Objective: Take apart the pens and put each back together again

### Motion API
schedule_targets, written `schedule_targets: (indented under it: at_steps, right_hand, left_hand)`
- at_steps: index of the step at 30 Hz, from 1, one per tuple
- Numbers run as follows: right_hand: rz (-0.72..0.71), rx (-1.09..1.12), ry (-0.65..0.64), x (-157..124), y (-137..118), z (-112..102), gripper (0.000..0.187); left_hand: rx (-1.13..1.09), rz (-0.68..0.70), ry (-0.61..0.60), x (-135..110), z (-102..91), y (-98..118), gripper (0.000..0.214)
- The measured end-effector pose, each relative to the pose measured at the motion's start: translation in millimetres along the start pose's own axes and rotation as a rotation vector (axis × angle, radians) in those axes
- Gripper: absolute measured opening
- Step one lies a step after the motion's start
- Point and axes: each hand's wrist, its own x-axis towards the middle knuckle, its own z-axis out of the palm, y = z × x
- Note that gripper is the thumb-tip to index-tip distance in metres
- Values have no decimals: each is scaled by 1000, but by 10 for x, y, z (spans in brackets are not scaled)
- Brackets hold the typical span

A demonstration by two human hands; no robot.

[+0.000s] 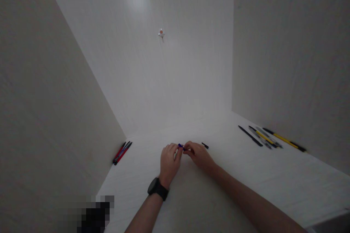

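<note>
Blue piece (180, 146) at the lower centre of the frame is pinched by both the left hand (169, 157) and right hand (199, 154), its long axis slanting down rightward between them; a black piece (205, 146) lies just beside the right hand.

Dim grey light is surrounding me; a soft glare (136, 0) is glowing high on the back wall (175, 76), while the side walls (51, 80) are lying darker. Detail between the left hand (170, 158) and right hand (200, 156) is blurring; coarse pixels (94, 216) are masking the lower left.
</note>
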Motion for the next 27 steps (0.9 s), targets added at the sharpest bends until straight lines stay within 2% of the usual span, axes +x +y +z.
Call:
schedule_targets:
  at_steps: [4,6,10,13,15,19,24,27]
  right_hand:
    - [-24,-37,-65,-6,-71,-18,5]
    - [13,-191,-58,2,-101,-74,9]
    - [238,-732,-5,18,-108,-257,23]
    - [401,-939,-64,1,-80,-359,25]
    - [443,-963,-135,-18,-65,-382,25]
    - [424,-944,-215,-40,-66,-372,31]
    - [376,-838,-162,-20,-73,-344,27]
    - [299,-570,-111,6,-45,-251,17]
  left_hand:
    - [-67,22,22,-1,2,8,29]
    - [-63,-4,83,2,-13,14,29]
    - [20,-91,221,8,-41,8,32]
    - [54,-123,263,7,-43,-4,30]
    - [48,-136,272,5,-38,-9,29]
    - [18,-155,264,4,-36,-8,30]
    - [-76,-188,272,6,-63,11,31]
    - [-175,-195,243,9,-66,2,28]
